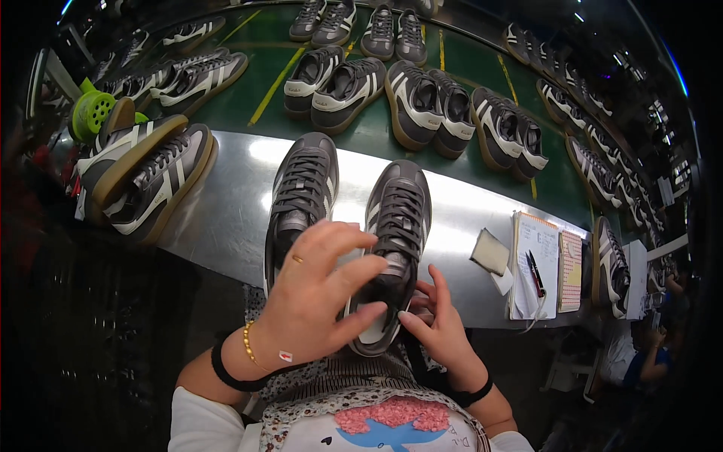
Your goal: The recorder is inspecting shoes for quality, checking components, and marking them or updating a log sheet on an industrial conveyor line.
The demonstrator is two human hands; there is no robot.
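Note:
Two dark grey sneakers with white stripes and dark laces stand toes away from me on the metal table. My left hand [320, 290] hangs over the collar of the right sneaker [399, 218], fingers spread and curved near its tongue. It partly covers the left sneaker [301, 188]. At the right side of the right sneaker's heel is my right hand [444, 324], its thumb by the collar edge and its fingers apart. Whether its thumb presses on the shoe I cannot tell. A ring and a gold bracelet [249, 343] are on my left hand and wrist.
Beyond the metal table [226, 218], a green conveyor belt [248, 83] carries several similar pairs. More sneakers [162, 177] lean together at the left by a lime-green reel [93, 114]. At right lie a pale sponge [491, 252], a notebook [533, 275] and pens [536, 275].

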